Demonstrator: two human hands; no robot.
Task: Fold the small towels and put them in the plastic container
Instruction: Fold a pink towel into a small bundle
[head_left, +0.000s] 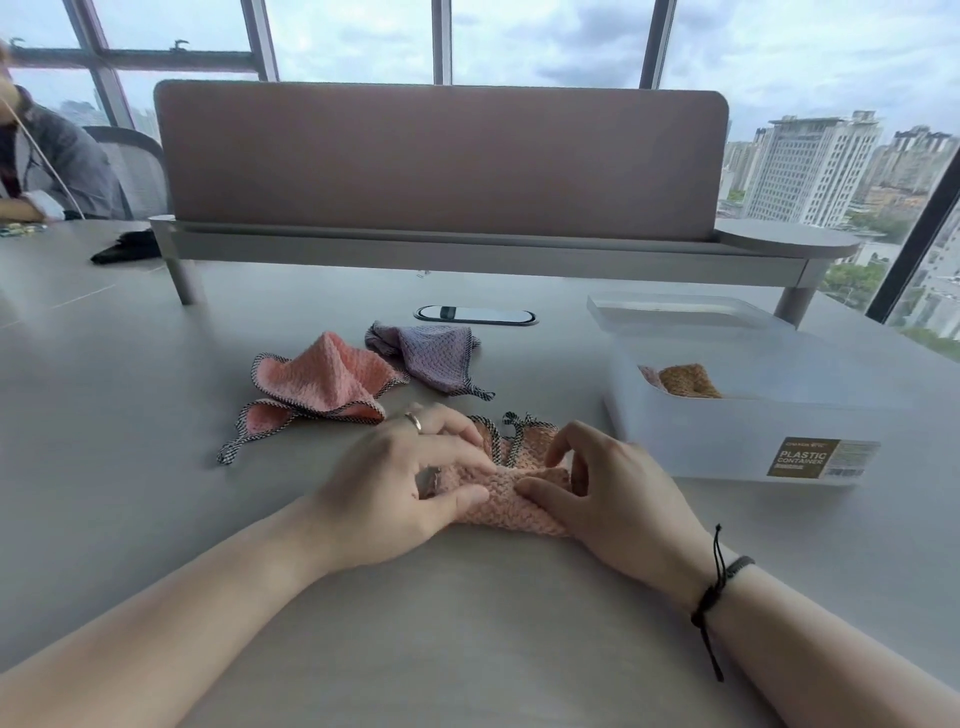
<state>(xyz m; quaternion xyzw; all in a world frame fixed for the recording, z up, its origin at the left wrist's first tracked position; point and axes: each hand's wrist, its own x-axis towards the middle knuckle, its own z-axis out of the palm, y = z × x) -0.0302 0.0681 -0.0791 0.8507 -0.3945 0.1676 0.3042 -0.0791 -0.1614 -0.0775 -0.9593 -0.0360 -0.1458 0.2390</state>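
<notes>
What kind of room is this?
Probably an office high in a city building: a long grey desk with a brownish fabric divider screen, tall windows showing tower blocks, and a grey mesh office chair.

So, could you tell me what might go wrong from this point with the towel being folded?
The left hand and right hand pinch the pink waffle-weave towel into a loose roll, which may spring open when lifted. Its checked trim loop sticks out and could snag the rim of the translucent plastic container, where the folded brown towel already takes up room.
</notes>
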